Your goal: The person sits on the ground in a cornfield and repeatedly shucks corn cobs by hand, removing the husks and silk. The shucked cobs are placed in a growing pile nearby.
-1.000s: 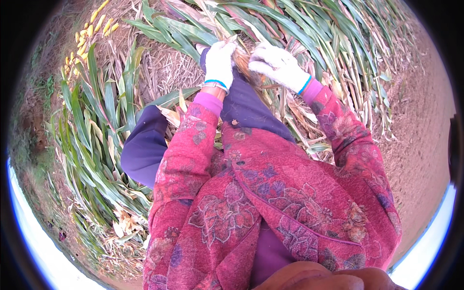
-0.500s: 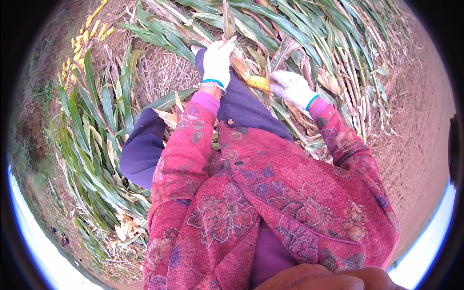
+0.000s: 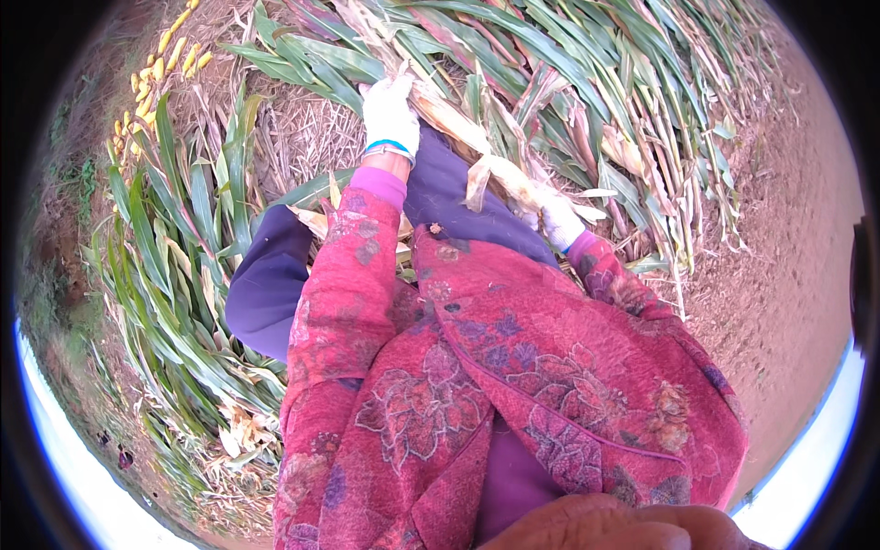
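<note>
White knit-gloved left hand, upper centre, closed around a dry, fibrous corn stalk; right hand, right of centre, partly hidden by curled, papery husk, grip not discernible.

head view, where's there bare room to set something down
Bare brown soil lies right of the stalks and right sleeve. Dry straw litters the gap left of the left hand. Stalks and husks crowd the right hand; yellow cobs cluster upper left.

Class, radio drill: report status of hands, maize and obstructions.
Left hand closed on maize plant. Right hand, partly hidden, grip unclear. Pale husk in front of right hand, blocking the view.
</note>
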Demonstrator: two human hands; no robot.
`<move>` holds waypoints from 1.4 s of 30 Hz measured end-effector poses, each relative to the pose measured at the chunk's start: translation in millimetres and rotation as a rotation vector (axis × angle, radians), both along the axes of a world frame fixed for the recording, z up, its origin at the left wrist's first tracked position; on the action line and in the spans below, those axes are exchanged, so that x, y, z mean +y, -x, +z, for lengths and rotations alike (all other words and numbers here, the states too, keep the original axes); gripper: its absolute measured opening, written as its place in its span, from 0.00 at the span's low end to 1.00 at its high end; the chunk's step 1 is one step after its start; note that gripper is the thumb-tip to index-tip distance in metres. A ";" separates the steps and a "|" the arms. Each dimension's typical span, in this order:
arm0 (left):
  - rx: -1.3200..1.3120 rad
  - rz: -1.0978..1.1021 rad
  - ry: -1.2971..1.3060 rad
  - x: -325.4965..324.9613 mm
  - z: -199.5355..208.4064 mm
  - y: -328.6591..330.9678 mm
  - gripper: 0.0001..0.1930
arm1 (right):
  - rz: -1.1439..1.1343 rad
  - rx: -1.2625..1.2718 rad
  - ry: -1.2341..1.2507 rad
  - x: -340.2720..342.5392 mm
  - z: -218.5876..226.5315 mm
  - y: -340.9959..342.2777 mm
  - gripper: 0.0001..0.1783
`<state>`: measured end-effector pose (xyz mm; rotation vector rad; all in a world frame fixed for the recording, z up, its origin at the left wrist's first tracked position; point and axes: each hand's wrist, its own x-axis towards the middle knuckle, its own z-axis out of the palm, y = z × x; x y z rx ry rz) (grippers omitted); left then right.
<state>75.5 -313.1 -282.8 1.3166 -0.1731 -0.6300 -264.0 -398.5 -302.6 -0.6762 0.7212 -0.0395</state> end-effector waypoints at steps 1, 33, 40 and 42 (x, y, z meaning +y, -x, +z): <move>-0.052 -0.003 -0.017 -2.0 0.4 0.9 0.09 | 0.004 -0.051 -0.068 -0.1 3.2 4.1 0.19; -0.257 -0.329 -0.128 128.8 141.4 83.4 0.17 | 0.101 -0.604 0.867 47.3 102.2 -110.9 0.24; -0.250 -0.218 -0.129 146.7 115.7 83.0 0.18 | 0.208 -0.436 0.769 58.3 128.4 -154.4 0.18; -0.654 -0.108 -0.395 157.3 111.3 86.0 0.20 | 0.183 -0.341 0.602 76.0 149.8 -168.4 0.15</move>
